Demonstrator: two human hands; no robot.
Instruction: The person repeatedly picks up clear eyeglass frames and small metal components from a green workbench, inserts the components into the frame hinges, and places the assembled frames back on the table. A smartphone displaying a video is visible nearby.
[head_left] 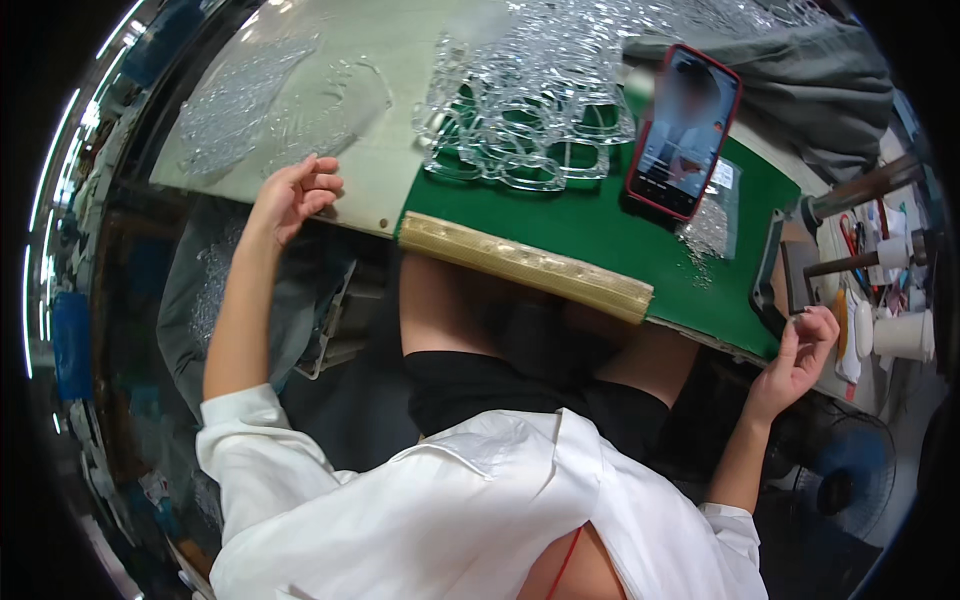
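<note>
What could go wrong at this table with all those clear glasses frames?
Small silvery parts lie loose beside a plastic bag, so a nudge might scatter them.
The clear glasses frames are heaped over one another and could tangle or get scratched.
The phone is close to both, so knocking it might disturb them.

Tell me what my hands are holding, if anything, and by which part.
Your left hand holds nothing visible. Your right hand is near the dark metal bracket; whether it pinches something small can't be told.
</note>
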